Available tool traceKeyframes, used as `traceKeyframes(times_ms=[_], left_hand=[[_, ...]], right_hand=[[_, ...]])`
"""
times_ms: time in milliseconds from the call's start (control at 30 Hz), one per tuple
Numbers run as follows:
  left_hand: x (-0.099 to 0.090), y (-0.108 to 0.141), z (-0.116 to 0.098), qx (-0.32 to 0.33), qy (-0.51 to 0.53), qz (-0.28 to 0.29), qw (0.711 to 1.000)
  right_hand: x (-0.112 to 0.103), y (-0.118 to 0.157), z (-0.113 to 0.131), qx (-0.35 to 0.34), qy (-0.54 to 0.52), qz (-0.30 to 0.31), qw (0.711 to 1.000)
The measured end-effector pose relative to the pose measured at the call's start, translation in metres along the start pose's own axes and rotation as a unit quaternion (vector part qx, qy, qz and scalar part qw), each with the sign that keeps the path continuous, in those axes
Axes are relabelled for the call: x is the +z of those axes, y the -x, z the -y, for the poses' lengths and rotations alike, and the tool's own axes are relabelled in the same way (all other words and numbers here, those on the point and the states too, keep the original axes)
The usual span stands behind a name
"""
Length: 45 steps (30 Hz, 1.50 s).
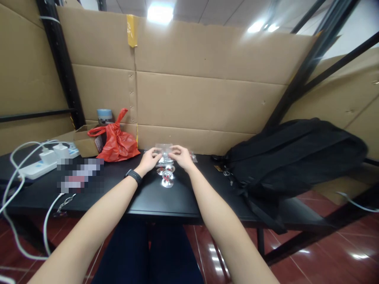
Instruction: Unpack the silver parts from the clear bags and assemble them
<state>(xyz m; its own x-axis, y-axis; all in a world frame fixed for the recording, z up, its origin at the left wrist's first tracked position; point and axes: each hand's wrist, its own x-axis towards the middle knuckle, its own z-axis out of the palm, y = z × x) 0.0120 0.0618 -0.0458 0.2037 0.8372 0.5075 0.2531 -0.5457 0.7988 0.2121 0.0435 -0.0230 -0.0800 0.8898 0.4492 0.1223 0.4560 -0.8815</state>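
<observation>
A small clear plastic bag [164, 148] is held up between my two hands at the back of the black table. My left hand [150, 159], with a dark watch on its wrist, pinches the bag's left side. On the right side, my right hand [181, 156] grips it with thumb and fingers. Just in front lie several shiny round discs with red marks [167, 179], some overlapping. More clear packaging [193, 157] shows behind my right hand, partly hidden; its contents are too small to make out.
A red plastic bag [117, 144], a cardboard box [86, 141] and a blue-lidded jar [105, 115] stand at the back left. A white power strip [44, 163] with cables lies far left. A black backpack [296, 157] covers the right side. Cardboard panels [207, 98] wall the back.
</observation>
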Motion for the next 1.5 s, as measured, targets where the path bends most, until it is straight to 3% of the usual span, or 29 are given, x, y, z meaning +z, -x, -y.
traceKeyframes(times_ms=[67, 133, 233, 367, 500, 600, 733, 900, 1000, 1267, 1367, 1500], left_hand=[[-0.002, 0.002, -0.003, 0.019, -0.065, -0.043, 0.997], [-0.005, 0.005, -0.011, 0.083, -0.154, -0.071, 0.982], [-0.007, 0.012, -0.028, 0.186, -0.253, -0.009, 0.949], [-0.002, 0.018, -0.042, 0.227, -0.346, 0.066, 0.908], [-0.004, 0.009, -0.029, 0.189, -0.408, 0.03, 0.893], [-0.019, -0.006, -0.006, 0.135, -0.441, -0.017, 0.887], [-0.036, -0.03, 0.026, 0.105, -0.479, 0.046, 0.87], [-0.031, -0.049, 0.049, 0.037, -0.505, 0.089, 0.857], [-0.029, -0.049, 0.053, 0.013, -0.488, 0.098, 0.867], [-0.034, -0.044, 0.054, 0.004, -0.451, 0.106, 0.886], [-0.033, -0.042, 0.054, 0.008, -0.451, 0.078, 0.889], [-0.033, -0.036, 0.052, 0.02, -0.452, 0.055, 0.89]], right_hand=[[-0.004, -0.002, -0.006, 0.019, 0.005, -0.03, 0.999], [-0.007, -0.004, -0.012, 0.037, 0.016, -0.065, 0.997], [-0.008, -0.005, -0.016, 0.057, 0.031, -0.089, 0.994], [0.002, -0.003, -0.012, 0.028, -0.014, -0.045, 0.998], [0.009, -0.003, -0.009, 0.027, -0.038, -0.066, 0.997], [0.0, -0.004, -0.014, 0.016, 0.092, -0.083, 0.992], [-0.021, -0.003, -0.025, 0.005, 0.328, -0.06, 0.943], [-0.033, -0.004, -0.035, 0.045, 0.449, 0.022, 0.892], [-0.035, -0.006, -0.038, 0.065, 0.458, 0.048, 0.885], [-0.037, -0.006, -0.038, 0.105, 0.471, 0.04, 0.875], [-0.036, -0.005, -0.035, 0.082, 0.448, 0.012, 0.89], [-0.034, -0.006, -0.028, 0.04, 0.354, -0.041, 0.934]])
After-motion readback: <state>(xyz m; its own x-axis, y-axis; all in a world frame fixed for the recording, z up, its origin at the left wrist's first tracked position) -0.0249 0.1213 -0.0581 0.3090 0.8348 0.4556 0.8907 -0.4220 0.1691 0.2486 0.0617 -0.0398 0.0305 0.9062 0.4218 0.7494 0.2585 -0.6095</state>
